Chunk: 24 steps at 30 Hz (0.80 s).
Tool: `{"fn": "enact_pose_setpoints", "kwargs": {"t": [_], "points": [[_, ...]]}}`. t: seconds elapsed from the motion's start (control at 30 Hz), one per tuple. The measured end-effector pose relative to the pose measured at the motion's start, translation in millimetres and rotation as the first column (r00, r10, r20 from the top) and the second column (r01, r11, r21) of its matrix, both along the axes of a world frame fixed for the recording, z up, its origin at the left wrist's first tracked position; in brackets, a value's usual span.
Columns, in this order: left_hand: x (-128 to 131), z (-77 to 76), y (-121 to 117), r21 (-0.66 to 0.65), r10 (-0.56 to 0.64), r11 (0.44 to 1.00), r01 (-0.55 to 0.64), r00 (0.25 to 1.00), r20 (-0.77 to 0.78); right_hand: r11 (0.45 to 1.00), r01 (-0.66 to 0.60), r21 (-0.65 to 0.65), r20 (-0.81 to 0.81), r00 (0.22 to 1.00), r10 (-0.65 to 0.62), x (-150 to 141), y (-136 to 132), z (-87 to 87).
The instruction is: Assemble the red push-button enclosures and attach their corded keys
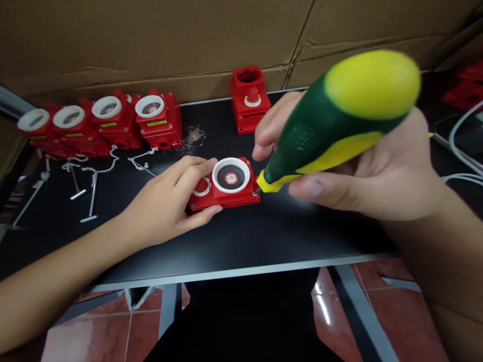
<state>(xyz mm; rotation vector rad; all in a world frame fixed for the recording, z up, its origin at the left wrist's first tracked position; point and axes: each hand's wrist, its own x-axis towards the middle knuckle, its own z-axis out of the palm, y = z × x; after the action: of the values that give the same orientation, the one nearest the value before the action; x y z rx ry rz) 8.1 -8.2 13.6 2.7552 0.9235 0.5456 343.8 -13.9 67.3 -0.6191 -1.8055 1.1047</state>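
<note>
My left hand (pixel 175 201) grips the left end of a red box cover (pixel 241 198), its thumb along the near side and its fingers over the top. The cover lies on the black table and bears a white ring around a dark round window, with a red button partly hidden by my fingers. In my right hand (pixel 362 186) is a large green and yellow screwdriver (pixel 320 120), my thumb and fingers around it. It is tilted, handle towards me, and its tip meets the screw at the cover's near right corner.
Several red alarm boxes (pixel 162 130) with white rings stand at the back left, small metal hammers (pixel 92 198) hanging from white cords. Another red box (pixel 249 103) stands behind the cover. Debris (pixel 194 138) lies on the black table (pixel 226 251). White cables (pixel 466 146) run at the right.
</note>
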Motion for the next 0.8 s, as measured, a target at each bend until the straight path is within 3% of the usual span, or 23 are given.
{"fn": "enact_pose_setpoints", "kwargs": {"t": [0.33, 0.57, 0.8], "points": [[-2.7, -0.7, 3.6, 0.03, -0.019, 0.999, 0.02, 1.0, -0.02, 0.994, -0.037, 0.102, -0.026, 0.999, 0.04, 0.8, 5.9, -3.8], [-1.2, -1.0, 0.1, 0.038, -0.018, 0.999, 0.018, 1.0, -0.001, 0.99, -0.095, -0.106, -0.137, 0.987, 0.08, -7.8, 6.2, -4.2], [-1.0, 0.8, 0.8, -0.014, -0.008, 1.0, 0.008, 1.0, -0.019, 0.993, -0.028, -0.116, -0.087, 0.996, 0.018, -9.1, 3.4, -3.7]]}}
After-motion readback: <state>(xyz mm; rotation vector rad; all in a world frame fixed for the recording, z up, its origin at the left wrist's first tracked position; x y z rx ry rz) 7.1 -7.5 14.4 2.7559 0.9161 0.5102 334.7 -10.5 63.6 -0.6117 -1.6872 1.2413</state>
